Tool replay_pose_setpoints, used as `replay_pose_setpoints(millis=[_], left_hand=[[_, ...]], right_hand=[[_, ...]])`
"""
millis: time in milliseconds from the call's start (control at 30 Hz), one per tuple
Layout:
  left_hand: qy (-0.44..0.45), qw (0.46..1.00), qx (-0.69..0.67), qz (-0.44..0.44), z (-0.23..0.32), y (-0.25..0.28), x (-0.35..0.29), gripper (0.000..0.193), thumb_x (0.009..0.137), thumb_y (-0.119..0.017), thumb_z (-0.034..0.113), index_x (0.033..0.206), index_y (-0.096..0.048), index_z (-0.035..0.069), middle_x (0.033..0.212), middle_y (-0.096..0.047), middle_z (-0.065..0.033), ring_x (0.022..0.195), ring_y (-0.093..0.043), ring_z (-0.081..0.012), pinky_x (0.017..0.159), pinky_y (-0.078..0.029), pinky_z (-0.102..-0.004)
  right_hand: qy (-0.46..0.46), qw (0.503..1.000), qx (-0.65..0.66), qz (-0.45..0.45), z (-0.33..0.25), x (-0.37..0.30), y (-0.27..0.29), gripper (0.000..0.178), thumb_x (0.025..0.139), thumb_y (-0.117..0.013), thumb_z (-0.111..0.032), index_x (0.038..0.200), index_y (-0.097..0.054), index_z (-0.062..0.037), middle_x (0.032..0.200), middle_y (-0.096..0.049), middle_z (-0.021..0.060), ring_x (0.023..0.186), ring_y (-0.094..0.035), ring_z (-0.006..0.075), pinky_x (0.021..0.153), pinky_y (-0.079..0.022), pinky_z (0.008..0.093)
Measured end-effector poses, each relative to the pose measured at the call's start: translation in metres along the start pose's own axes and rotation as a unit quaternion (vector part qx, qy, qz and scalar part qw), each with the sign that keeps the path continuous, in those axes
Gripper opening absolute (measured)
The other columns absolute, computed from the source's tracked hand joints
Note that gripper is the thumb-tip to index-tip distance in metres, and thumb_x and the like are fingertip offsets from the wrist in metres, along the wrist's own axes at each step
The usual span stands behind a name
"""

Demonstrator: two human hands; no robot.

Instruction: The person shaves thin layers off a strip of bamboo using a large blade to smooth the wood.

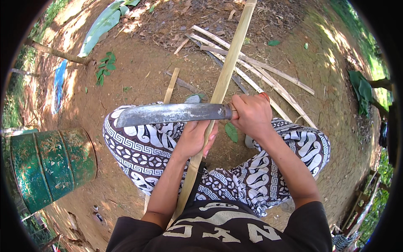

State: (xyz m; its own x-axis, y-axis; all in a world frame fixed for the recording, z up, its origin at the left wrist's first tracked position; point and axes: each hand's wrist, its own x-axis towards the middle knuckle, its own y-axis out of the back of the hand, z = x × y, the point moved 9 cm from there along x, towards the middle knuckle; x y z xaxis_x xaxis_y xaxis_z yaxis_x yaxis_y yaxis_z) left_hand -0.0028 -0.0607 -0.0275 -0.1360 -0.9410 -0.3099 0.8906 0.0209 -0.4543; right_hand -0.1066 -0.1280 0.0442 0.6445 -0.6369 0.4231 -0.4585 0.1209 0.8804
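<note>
A long, pale bamboo strip (230, 63) runs from my lap up past the far edge of the view. My left hand (194, 138) is wrapped round it from below, near my knees. In my right hand (253, 112) is the handle of a machete (172, 113), its wide worn blade pointing left. The blade lies across the strip just beyond my left hand, hiding part of that hand's fingers; whether it touches the strip I cannot tell. Most of the handle is covered by my right fingers.
Several split bamboo strips (268, 80) lie in a loose pile on the dirt ahead, right of the held strip. A short piece of wood (171, 86) lies beyond my left knee. A rusty green drum (54, 164) stands at left. A large green leaf (100, 29) lies at far left.
</note>
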Motion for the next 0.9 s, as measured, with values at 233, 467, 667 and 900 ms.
replay_pose_setpoints(millis=[233, 467, 667, 900], left_hand=[[0.002, 1.000, 0.015, 0.010, 0.001, 0.000, 0.000, 0.027, 0.109, -0.034, 0.025, 0.104, -0.049, 0.003, 0.060, -0.044, -0.0031, 0.032, -0.040, -0.0097, 0.028, -0.034, -0.0221], [-0.002, 1.000, 0.013, 0.008, 0.003, -0.001, 0.000, 0.027, 0.110, -0.032, 0.026, 0.103, -0.048, 0.004, 0.061, -0.044, -0.0035, 0.032, -0.040, -0.0090, 0.027, -0.035, -0.0221], [0.000, 1.000, 0.024, 0.004, 0.000, 0.000, 0.000, 0.032, 0.110, -0.031, 0.030, 0.102, -0.047, 0.004, 0.061, -0.044, -0.0031, 0.032, -0.040, -0.0094, 0.028, -0.037, -0.0220], [0.024, 0.999, 0.019, -0.020, -0.008, -0.006, -0.008, 0.037, 0.110, -0.031, 0.035, 0.095, -0.044, 0.004, 0.061, -0.044, -0.0032, 0.032, -0.039, -0.0096, 0.029, -0.035, -0.0229]], right_hand=[[0.012, 1.000, -0.008, 0.021, 0.003, 0.000, -0.004, 0.023, 0.063, -0.071, -0.015, 0.071, -0.050, -0.0084, 0.061, -0.053, 0.0072, 0.052, -0.057, 0.0281, 0.051, -0.046, 0.0403], [0.025, 0.997, -0.029, 0.064, 0.006, 0.001, 0.001, 0.022, 0.062, -0.070, -0.014, 0.068, -0.049, -0.0093, 0.058, -0.050, 0.0066, 0.050, -0.056, 0.0268, 0.050, -0.045, 0.0395], [0.006, 0.999, -0.023, 0.044, 0.013, -0.001, -0.005, 0.018, 0.062, -0.068, -0.009, 0.072, -0.054, -0.0104, 0.062, -0.052, 0.0068, 0.055, -0.057, 0.0277, 0.055, -0.046, 0.0409], [-0.156, 0.979, -0.109, 0.069, 0.090, 0.018, 0.020, 0.011, 0.076, -0.064, -0.012, 0.072, -0.055, -0.0072, 0.057, -0.058, 0.0117, 0.048, -0.059, 0.0304, 0.048, -0.048, 0.0424]])
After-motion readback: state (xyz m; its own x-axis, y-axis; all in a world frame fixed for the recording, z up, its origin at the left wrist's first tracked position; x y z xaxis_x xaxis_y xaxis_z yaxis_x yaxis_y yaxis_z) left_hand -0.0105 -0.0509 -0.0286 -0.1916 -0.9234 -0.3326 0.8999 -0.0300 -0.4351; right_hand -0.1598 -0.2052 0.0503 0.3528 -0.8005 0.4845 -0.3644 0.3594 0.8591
